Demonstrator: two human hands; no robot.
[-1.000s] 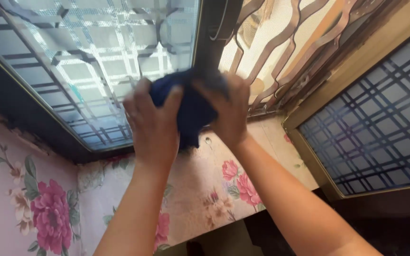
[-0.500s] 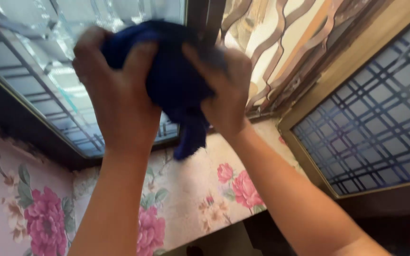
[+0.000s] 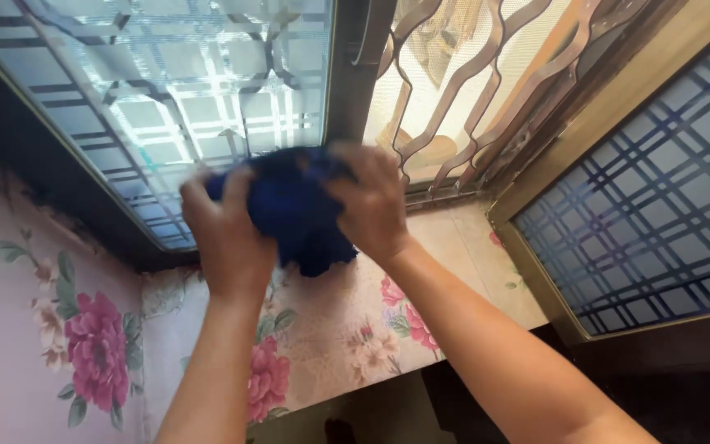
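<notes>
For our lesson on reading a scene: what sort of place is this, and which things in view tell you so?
Probably a room in a home, at a window corner. The wall has pink flowered wallpaper, a sliding window has patterned glass, and a curved metal grille guards the opening. Both hands, left hand and right hand, grip a blue cloth.

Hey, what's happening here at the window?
A person holds a bunched blue cloth in both hands, the left hand and the right hand gripping it from either side. The cloth is up against the lower part of a patterned glass pane, beside the dark window frame. A metal grille stands to the right, and a flowered sill lies below.
</notes>
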